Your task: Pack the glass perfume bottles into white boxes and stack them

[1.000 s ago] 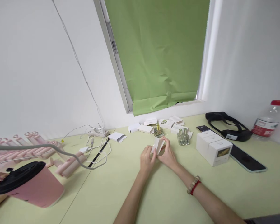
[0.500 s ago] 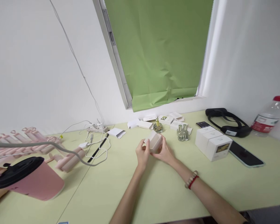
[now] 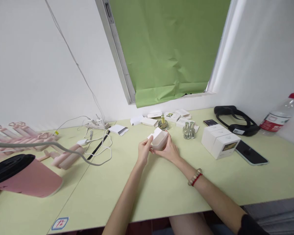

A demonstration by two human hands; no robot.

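Note:
Between my two hands is a small white cardboard box (image 3: 159,141), its top flap raised and its inside partly showing. My left hand (image 3: 145,149) pinches the box's left side with the thumb on the flap. On the other side, my right hand (image 3: 170,149) wraps the right wall and underside. Just beyond stand two small clear glass bottles (image 3: 188,130) with silvery tops, side by side. A round glass bottle with a yellow neck (image 3: 163,123) stands behind the box. Several white cartons (image 3: 150,122) lie loosely along the wall.
At right are stacked white boxes (image 3: 220,141), a phone (image 3: 251,152), a black headset (image 3: 237,122) and a water bottle (image 3: 276,119). Leftward stand a pink cup (image 3: 36,178), pink tubes (image 3: 68,157), cables and a power strip (image 3: 97,124). A grey cable (image 3: 71,150) crosses in front.
The box has tipped so its open top faces me more, and its flap stands wider. Both hands keep their hold. The whole view has shifted slightly.

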